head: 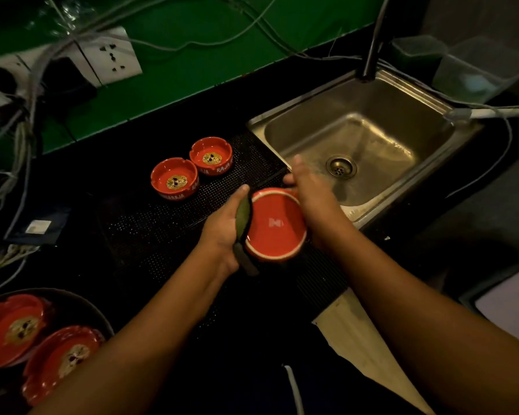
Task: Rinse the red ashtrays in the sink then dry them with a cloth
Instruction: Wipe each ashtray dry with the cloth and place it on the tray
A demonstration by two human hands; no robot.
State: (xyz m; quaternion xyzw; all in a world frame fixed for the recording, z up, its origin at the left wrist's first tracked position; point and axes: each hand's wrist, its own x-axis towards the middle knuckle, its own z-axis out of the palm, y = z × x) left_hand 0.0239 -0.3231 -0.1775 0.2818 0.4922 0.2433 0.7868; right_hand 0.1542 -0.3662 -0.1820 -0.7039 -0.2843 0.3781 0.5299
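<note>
A red ashtray (274, 226) is held upside down above the black counter, its flat base facing me. My left hand (222, 232) grips a dark green cloth (242, 217) and presses it against the ashtray's left rim. My right hand (312, 190) holds the ashtray's right side, fingers curled round its far edge. Two more red ashtrays (174, 179) (212, 155) stand upright on the perforated black mat (150, 232), left of the sink. The steel sink (360, 139) lies at the right with its drain (341, 166) bare.
A dark tray (72, 304) at the bottom left holds two red ashtrays (12, 327) (62, 359). A black faucet (372, 52) rises behind the sink. Wall sockets (111, 55) and loose cables (21, 139) hang on the green wall. A clear container (462, 64) stands at the far right.
</note>
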